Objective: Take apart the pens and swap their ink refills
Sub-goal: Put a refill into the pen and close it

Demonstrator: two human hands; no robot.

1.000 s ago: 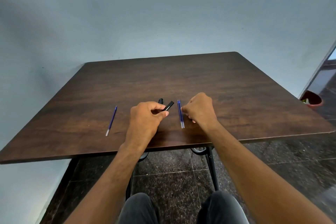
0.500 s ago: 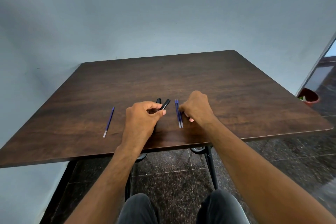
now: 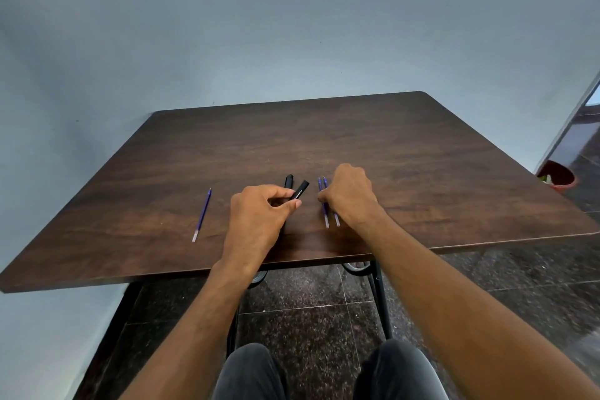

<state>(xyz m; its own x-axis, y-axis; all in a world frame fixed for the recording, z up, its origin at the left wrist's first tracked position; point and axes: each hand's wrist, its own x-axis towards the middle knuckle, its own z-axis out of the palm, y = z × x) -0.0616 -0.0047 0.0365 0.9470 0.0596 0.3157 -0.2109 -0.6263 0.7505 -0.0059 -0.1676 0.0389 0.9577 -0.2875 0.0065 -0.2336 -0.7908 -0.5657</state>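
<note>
1. since a moment ago the two thin blue ink refills with pale ends (image 3: 327, 209) have spread a little apart at their near ends under the right hand (image 3: 350, 196); the left hand (image 3: 259, 217) has barely shifted.
2. nearest, the right hand rests knuckles-up on the dark brown wood-grain table (image 3: 422, 156), fingers curled down onto the pair of refills, likely separating them to pick one; whether it has one pinched i cannot tell.
3. the left hand is closed around a black plastic pen barrel (image 3: 300, 190), thumb and forefinger gripping it, open end angled toward the refills, probably ready to receive one.
4. pale print runs along the barrel, too small to read.
5. a second black pen body (image 3: 288, 181) lies just behind, mostly hidden.
6. well to the left a single blue ink refill (image 3: 202, 216) lies alone, seemingly set aside.
</note>
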